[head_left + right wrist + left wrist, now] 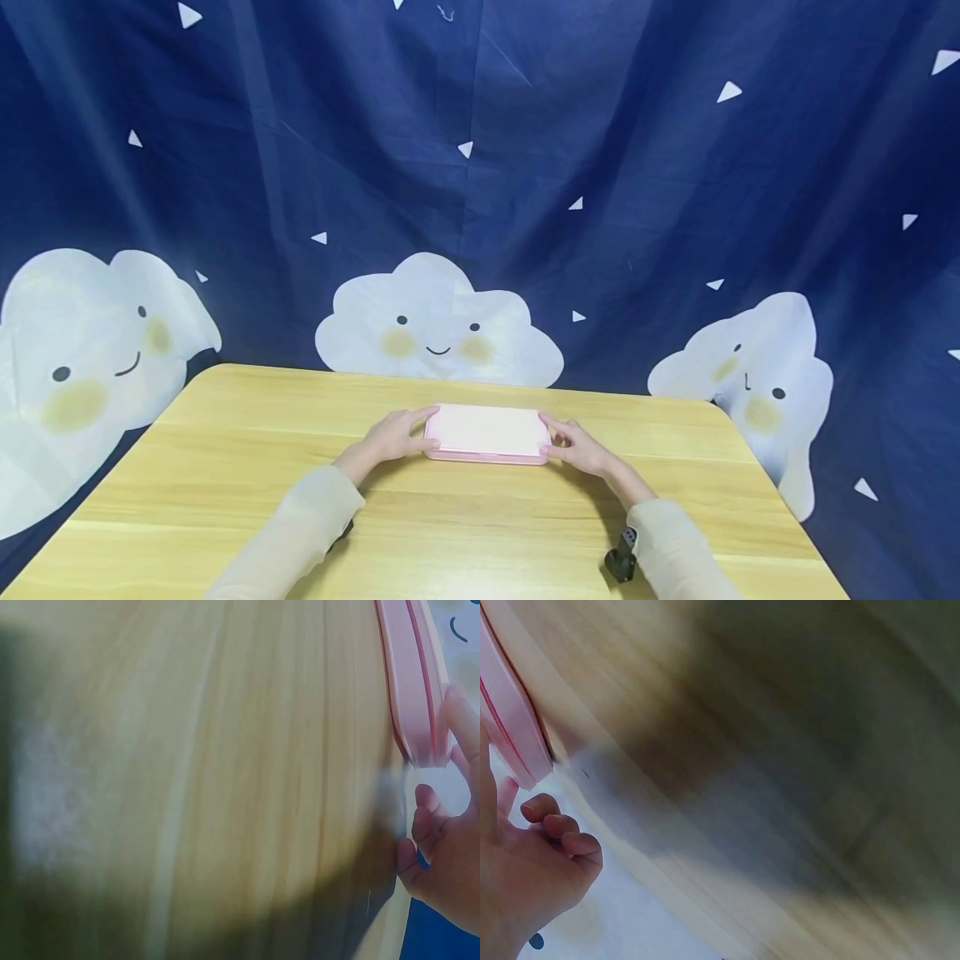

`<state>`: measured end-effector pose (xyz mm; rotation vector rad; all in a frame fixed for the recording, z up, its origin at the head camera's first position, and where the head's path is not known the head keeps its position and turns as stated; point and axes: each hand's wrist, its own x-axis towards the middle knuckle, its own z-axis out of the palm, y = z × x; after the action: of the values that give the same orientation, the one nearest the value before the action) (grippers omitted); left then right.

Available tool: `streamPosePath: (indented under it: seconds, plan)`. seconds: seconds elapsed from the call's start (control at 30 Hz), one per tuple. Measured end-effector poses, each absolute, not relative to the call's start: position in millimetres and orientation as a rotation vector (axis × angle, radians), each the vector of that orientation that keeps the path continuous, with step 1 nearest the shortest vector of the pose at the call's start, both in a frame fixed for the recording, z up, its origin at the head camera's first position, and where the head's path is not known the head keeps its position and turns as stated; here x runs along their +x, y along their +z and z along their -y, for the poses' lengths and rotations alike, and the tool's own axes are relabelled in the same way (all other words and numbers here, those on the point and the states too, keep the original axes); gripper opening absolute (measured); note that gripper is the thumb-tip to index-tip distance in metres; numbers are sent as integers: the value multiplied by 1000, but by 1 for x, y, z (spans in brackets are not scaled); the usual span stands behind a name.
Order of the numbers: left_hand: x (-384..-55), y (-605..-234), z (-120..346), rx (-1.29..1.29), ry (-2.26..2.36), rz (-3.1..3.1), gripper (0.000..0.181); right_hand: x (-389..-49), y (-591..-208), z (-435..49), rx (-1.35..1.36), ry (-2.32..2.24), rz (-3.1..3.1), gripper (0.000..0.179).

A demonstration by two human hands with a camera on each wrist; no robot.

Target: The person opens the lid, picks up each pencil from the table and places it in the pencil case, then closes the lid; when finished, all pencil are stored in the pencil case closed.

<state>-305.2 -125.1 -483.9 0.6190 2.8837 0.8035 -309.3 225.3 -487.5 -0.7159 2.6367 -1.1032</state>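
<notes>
A flat pink box (487, 431) with a pale, almost white top lies lengthwise across the table, toward its far side. At its left end my left hand (390, 436) holds it, with the thumb on the near corner and the index finger on the far one. My right hand (583, 450) grips the right end in the same way. A red line runs along the box's pink side (511, 712) in the left wrist view. The other fingers of the left hand (540, 862) are curled below the box, and those of the right hand (446, 851) likewise.
The wooden table (450, 533) has rounded far corners. Behind it hangs a dark blue curtain (360, 167) with white triangles and smiling clouds. A small black device (621, 557) sits at the right wrist, by the sleeve (675, 542).
</notes>
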Motion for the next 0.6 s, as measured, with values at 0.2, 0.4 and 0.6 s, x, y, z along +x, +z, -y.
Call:
streamPosePath:
  seconds: [0.2, 0.4, 0.6]
  plan:
    - [-309, -479, 125, 621, 757, -2861, 69, -311, -486, -225, -696, -1064, -2640, 69]
    - [-309, -474, 122, 583, 735, -2839, 71, -311, -484, -225, -682, -1038, -2652, 70]
    - [-308, -475, 122, 566, 752, -2848, 69, -308, -482, -223, -644, -988, -2677, 71]
